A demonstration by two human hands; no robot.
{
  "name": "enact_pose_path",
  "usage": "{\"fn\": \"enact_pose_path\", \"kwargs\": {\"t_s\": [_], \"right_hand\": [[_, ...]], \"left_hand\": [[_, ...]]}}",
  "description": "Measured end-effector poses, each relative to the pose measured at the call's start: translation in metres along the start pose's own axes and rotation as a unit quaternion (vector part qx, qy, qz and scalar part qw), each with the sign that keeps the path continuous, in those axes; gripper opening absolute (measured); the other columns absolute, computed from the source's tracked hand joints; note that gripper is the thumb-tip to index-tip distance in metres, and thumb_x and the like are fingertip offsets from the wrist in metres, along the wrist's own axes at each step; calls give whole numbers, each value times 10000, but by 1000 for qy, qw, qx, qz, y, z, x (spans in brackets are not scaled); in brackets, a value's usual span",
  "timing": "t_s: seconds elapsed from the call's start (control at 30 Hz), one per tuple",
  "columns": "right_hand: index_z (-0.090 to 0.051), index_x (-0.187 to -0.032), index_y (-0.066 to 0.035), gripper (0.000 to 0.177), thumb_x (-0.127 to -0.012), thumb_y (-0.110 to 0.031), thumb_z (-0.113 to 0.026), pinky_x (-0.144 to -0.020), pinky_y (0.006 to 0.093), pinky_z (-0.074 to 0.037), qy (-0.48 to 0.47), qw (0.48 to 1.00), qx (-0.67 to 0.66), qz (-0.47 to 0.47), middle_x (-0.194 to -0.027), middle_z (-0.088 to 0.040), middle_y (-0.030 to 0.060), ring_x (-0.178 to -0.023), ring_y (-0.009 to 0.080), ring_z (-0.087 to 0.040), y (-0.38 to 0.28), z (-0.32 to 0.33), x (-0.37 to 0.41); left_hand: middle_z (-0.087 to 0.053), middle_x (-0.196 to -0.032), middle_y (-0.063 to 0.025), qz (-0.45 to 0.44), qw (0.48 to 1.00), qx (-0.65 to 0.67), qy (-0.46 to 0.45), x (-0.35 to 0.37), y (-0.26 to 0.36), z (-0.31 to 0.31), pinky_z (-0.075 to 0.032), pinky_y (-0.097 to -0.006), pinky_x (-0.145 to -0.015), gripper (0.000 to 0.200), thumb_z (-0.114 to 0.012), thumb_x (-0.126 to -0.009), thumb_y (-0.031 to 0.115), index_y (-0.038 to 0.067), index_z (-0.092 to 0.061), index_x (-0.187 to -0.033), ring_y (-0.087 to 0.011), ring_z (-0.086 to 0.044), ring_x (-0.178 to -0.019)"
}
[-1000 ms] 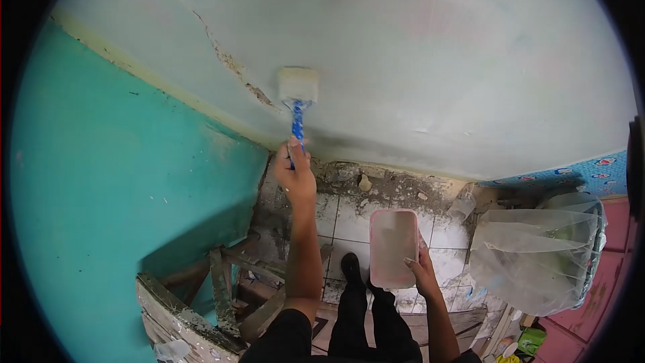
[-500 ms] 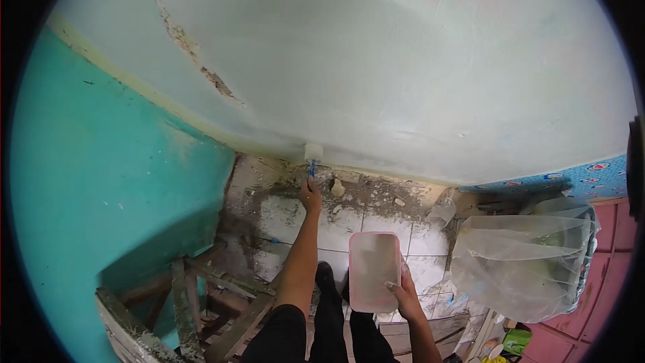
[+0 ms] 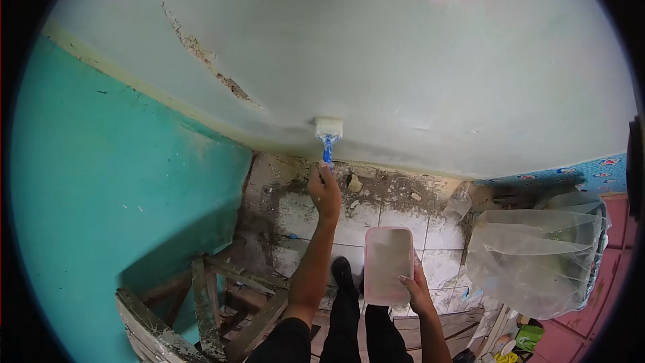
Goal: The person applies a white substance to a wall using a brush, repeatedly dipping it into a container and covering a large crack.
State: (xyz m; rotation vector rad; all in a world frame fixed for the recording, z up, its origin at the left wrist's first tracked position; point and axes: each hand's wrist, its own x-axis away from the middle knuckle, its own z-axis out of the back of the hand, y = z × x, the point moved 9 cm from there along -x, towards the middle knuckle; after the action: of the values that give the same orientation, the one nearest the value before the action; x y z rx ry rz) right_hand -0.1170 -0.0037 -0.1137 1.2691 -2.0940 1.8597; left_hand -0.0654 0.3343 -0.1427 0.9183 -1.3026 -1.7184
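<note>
My left hand [image 3: 325,189] is closed around the blue handle of a wide paintbrush [image 3: 328,138]. The brush's pale head rests against the lower part of the whitish wall [image 3: 376,67], just above the floor line. At my right side, my right hand [image 3: 418,290] grips the edge of a pink-rimmed plastic tub [image 3: 388,265], thumb over the rim. Pale greyish-white contents show inside it. White smears mark the fingers of that hand. A long crack with crumbled plaster [image 3: 201,52] runs down the wall's upper left.
A teal wall [image 3: 134,161] meets the pale wall at left. Below it stands a worn wooden frame [image 3: 208,302]. Rubble [image 3: 356,183] litters the white floor tiles [image 3: 356,218] along the wall. Clear plastic sheeting [image 3: 531,255] covers something at right, beside pink panels [image 3: 571,326].
The paintbrush and my left hand have moved up the wall, and more of the blue handle shows. My right hand still holds the tub; the view has shifted slightly.
</note>
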Motion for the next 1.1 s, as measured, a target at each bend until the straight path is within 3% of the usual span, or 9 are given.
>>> {"fn": "enact_pose_path", "kwargs": {"t_s": [0.13,0.23,0.33,0.43,0.53,0.73,0.83,0.93,1.1], "right_hand": [[-180,-1541,-30,778,-859,-61,-550,-1130,360,-280,-27,999,26,9,-1503,-342,135,-1372,228,-344,8,-6,-11],[-156,-1545,-17,786,-865,-39,-550,-1149,359,-256,-41,999,27,15,-1526,-299,153,-1398,234,-313,1,-12,-17],[-159,-1542,-7,791,-856,-20,-553,-1152,360,-250,-44,998,32,17,-1530,-291,154,-1400,234,-307,9,-10,-21],[-159,-1540,3,801,-847,-7,-560,-1151,359,-250,-50,997,50,12,-1530,-291,155,-1400,233,-304,14,-8,-21],[-153,-1541,5,807,-848,-8,-566,-1150,358,-252,-45,996,75,9,-1531,-292,154,-1401,231,-300,13,-2,-20],[-141,-1548,-5,821,-844,-10,-565,-1156,362,-243,-32,999,41,-10,-1543,-278,157,-1412,233,-289,30,6,-22],[-141,-1549,-6,823,-840,-21,-560,-1161,366,-235,-21,999,32,-7,-1547,-274,159,-1416,238,-290,30,6,-21],[-147,-1547,-4,820,-839,-35,-559,-1167,370,-223,-26,999,31,-4,-1550,-273,162,-1422,245,-287,24,0,-16],[-163,-1541,4,815,-835,-47,-567,-1172,378,-211,-48,998,33,9,-1553,-273,163,-1430,253,-275,10,-14,-17]], "left_hand": [[-507,-691,-34,-35,995,84,36,0,71,22,-351,-304,-521,365,-443,-1043,275,-18,-562,-861,-93,-428,-607],[-514,-720,-54,-49,993,109,4,-13,49,3,-374,-318,-551,358,-449,-1041,288,-19,-580,-912,-124,-449,-628],[-534,-719,-86,-77,994,-25,-66,-19,-71,-28,-409,-345,-587,356,-469,-1032,311,-14,-583,-939,-192,-501,-624],[-566,-750,-122,-13,993,-93,-71,-2,-179,-44,-424,-396,-603,356,-475,-1027,321,-3,-581,-924,-285,-544,-641],[-585,-757,-136,4,987,-128,-92,9,-250,-55,-424,-418,-603,346,-471,-1027,313,7,-579,-906,-323,-559,-661],[-559,-673,-133,167,966,-172,-96,7,-368,-61,-423,-424,-572,365,-479,-1018,287,-22,-579,-852,-317,-563,-616],[-526,-613,-114,91,972,-151,-152,-20,-290,-57,-400,-409,-536,388,-469,-1018,283,-25,-579,-808,-288,-511,-538],[-459,-564,-57,43,992,-79,-84,-31,-202,-31,-350,-362,-500,408,-467,-1022,301,-3,-567,-769,-199,-429,-494],[-450,-612,10,26,997,47,-60,-28,-24,28,-299,-280,-493,379,-477,-1033,309,9,-588,-830,-74,-385,-547]]}}
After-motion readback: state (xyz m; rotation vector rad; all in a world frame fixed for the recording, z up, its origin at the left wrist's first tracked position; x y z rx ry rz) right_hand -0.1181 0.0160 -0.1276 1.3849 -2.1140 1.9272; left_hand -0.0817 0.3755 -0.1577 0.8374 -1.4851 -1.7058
